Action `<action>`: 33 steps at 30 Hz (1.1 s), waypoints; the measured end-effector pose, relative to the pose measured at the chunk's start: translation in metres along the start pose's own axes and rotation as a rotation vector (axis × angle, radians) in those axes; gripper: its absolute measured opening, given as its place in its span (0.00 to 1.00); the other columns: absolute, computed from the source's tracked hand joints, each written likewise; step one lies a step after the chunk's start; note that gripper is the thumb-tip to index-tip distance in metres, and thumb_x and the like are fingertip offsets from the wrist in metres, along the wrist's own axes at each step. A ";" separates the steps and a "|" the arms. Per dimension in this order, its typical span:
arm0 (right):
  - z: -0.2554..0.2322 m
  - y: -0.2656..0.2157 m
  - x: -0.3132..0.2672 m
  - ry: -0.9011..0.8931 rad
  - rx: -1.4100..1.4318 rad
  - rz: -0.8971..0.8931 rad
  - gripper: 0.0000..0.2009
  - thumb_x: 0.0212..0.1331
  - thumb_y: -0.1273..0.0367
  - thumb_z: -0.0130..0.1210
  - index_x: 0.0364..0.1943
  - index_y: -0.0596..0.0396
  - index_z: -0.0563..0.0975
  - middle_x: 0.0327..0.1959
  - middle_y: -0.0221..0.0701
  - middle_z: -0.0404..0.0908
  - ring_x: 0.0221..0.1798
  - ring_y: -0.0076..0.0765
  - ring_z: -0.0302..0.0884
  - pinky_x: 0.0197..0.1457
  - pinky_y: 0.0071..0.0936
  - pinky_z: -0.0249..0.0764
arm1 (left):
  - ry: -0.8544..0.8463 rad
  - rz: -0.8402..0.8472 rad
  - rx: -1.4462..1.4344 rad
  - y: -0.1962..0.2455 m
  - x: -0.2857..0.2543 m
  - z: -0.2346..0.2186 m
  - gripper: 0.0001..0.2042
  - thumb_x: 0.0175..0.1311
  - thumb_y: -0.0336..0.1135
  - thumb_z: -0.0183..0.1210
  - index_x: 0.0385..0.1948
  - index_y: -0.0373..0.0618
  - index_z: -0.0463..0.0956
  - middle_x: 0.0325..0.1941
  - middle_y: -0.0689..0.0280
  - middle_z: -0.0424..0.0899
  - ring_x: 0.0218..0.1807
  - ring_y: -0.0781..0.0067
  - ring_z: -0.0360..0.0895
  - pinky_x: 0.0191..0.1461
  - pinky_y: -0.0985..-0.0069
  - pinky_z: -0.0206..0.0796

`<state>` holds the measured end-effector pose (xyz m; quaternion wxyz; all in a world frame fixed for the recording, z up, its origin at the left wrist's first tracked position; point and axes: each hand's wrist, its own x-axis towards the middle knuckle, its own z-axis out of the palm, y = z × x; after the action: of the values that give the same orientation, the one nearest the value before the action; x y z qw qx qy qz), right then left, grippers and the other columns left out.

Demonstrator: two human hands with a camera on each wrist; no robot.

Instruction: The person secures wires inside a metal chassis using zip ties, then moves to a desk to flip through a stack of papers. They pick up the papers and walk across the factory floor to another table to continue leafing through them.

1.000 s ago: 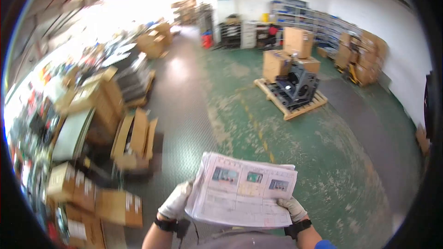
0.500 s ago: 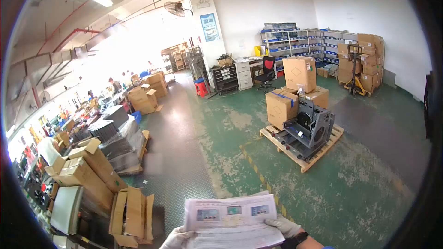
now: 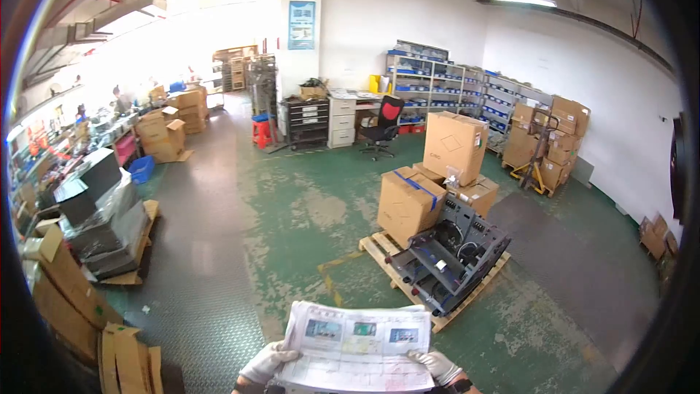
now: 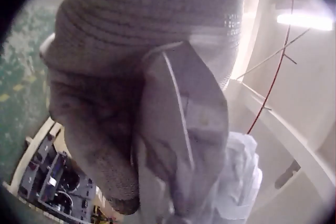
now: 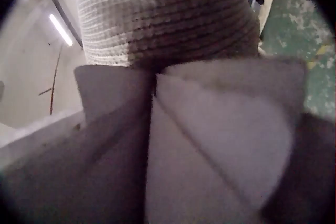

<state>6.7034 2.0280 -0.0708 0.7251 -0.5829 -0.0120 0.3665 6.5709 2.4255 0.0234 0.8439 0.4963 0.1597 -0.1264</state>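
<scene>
A stack of printed sheets with three coloured pictures along its top is held low in front of the body in the head view. My gloved left hand grips its left edge, thumb on top. At the right edge my gloved right hand pinches the stack, its thumb over the print. Close up in the left wrist view, the knitted glove curls round bent paper corners. Folded paper edges fill the right wrist view below the other glove, hiding most of its fingers.
Ahead to the right, a wooden pallet bears cartons and a dark metal frame. Open cartons and a wrapped stack line the left side. Shelves, an office chair and a pallet jack stand farther back.
The view has risen and swung right, so the pallet sits lower and the left-hand cartons slide toward the edge. Both hands keep hold of the sheets, now lower in view than at first.
</scene>
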 end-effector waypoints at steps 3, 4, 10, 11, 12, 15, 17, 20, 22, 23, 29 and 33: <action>-0.029 -0.063 0.035 0.232 -0.033 -0.117 0.14 0.61 0.71 0.54 0.49 0.63 0.75 0.43 0.30 0.79 0.43 0.24 0.75 0.50 0.22 0.72 | -0.114 0.053 0.233 0.061 0.112 0.018 0.20 0.63 0.38 0.55 0.52 0.33 0.70 0.47 0.64 0.79 0.45 0.75 0.76 0.49 0.76 0.70; -0.027 -0.087 0.038 0.308 -0.042 -0.125 0.14 0.60 0.71 0.55 0.49 0.62 0.74 0.44 0.29 0.78 0.43 0.24 0.75 0.50 0.22 0.72 | -0.175 0.103 0.351 0.074 0.152 0.014 0.21 0.65 0.43 0.54 0.53 0.36 0.70 0.46 0.66 0.79 0.45 0.77 0.75 0.49 0.77 0.69; -0.030 -0.190 0.151 0.357 0.326 -0.415 0.28 0.57 0.67 0.56 0.61 0.61 0.61 0.57 0.37 0.69 0.56 0.36 0.70 0.60 0.33 0.67 | -0.028 0.011 -0.068 0.141 0.343 -0.035 0.22 0.69 0.44 0.46 0.56 0.35 0.61 0.55 0.53 0.73 0.49 0.62 0.76 0.51 0.72 0.70; -0.042 -0.203 0.184 0.367 0.348 -0.440 0.27 0.57 0.68 0.55 0.60 0.61 0.62 0.57 0.37 0.70 0.56 0.36 0.70 0.60 0.33 0.67 | -0.077 0.101 -0.007 0.145 0.358 -0.055 0.19 0.68 0.35 0.43 0.57 0.35 0.59 0.56 0.52 0.72 0.52 0.56 0.74 0.55 0.70 0.68; -0.052 -0.223 0.216 0.371 0.363 -0.476 0.26 0.57 0.69 0.55 0.60 0.61 0.62 0.56 0.37 0.71 0.55 0.36 0.71 0.59 0.33 0.67 | -0.125 0.311 0.476 0.123 0.382 -0.106 0.19 0.65 0.30 0.43 0.57 0.34 0.58 0.58 0.52 0.70 0.56 0.57 0.71 0.59 0.70 0.65; -0.075 -0.299 0.322 0.328 0.343 -0.367 0.26 0.57 0.70 0.55 0.59 0.61 0.63 0.55 0.36 0.72 0.55 0.35 0.71 0.59 0.32 0.68 | 0.083 0.118 0.302 0.104 0.407 -0.202 0.16 0.63 0.33 0.45 0.52 0.39 0.65 0.56 0.57 0.74 0.58 0.63 0.70 0.61 0.71 0.63; -0.082 -0.341 0.395 0.229 0.231 -0.411 0.25 0.56 0.68 0.57 0.57 0.62 0.66 0.52 0.34 0.74 0.52 0.33 0.72 0.57 0.30 0.68 | 0.174 0.192 0.268 0.067 0.406 -0.283 0.13 0.61 0.36 0.47 0.44 0.47 0.76 0.51 0.66 0.79 0.58 0.70 0.71 0.60 0.72 0.63; -0.079 -0.388 0.480 0.132 0.146 -0.349 0.25 0.56 0.67 0.59 0.56 0.62 0.67 0.51 0.33 0.75 0.51 0.31 0.72 0.56 0.29 0.68 | 0.431 0.225 0.211 0.049 0.391 -0.309 0.14 0.66 0.41 0.43 0.43 0.49 0.75 0.52 0.66 0.79 0.58 0.67 0.71 0.57 0.69 0.64; -0.071 -0.422 0.557 0.081 0.123 -0.335 0.25 0.56 0.67 0.60 0.56 0.62 0.68 0.51 0.33 0.75 0.51 0.30 0.72 0.56 0.28 0.67 | 0.717 0.045 -0.196 0.085 0.427 -0.295 0.15 0.67 0.43 0.42 0.47 0.47 0.71 0.54 0.63 0.77 0.57 0.63 0.71 0.57 0.67 0.63; -0.070 -0.433 0.599 0.065 0.119 -0.329 0.25 0.56 0.67 0.60 0.56 0.62 0.68 0.51 0.33 0.75 0.51 0.30 0.72 0.56 0.28 0.67 | 0.945 -0.150 -0.586 0.107 0.454 -0.292 0.18 0.68 0.44 0.40 0.51 0.44 0.68 0.56 0.59 0.74 0.57 0.59 0.71 0.56 0.64 0.63; -0.079 -0.473 0.745 0.144 0.009 -0.260 0.25 0.55 0.66 0.61 0.55 0.63 0.69 0.50 0.33 0.76 0.51 0.29 0.72 0.56 0.28 0.67 | 0.894 -0.160 -0.603 0.165 0.625 -0.368 0.20 0.67 0.43 0.40 0.55 0.40 0.61 0.56 0.52 0.71 0.56 0.51 0.70 0.56 0.60 0.63; -0.065 -0.520 0.796 0.186 -0.020 -0.254 0.25 0.56 0.64 0.60 0.55 0.63 0.69 0.51 0.34 0.75 0.52 0.29 0.71 0.56 0.28 0.67 | 0.410 0.138 0.031 0.272 0.769 -0.401 0.17 0.67 0.39 0.44 0.52 0.39 0.65 0.47 0.52 0.76 0.45 0.55 0.77 0.45 0.66 0.69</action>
<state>7.5834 2.3812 0.0267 0.7578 -0.6152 -0.0221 0.2164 7.3194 2.8652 -0.2466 0.7927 0.5343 0.2916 0.0327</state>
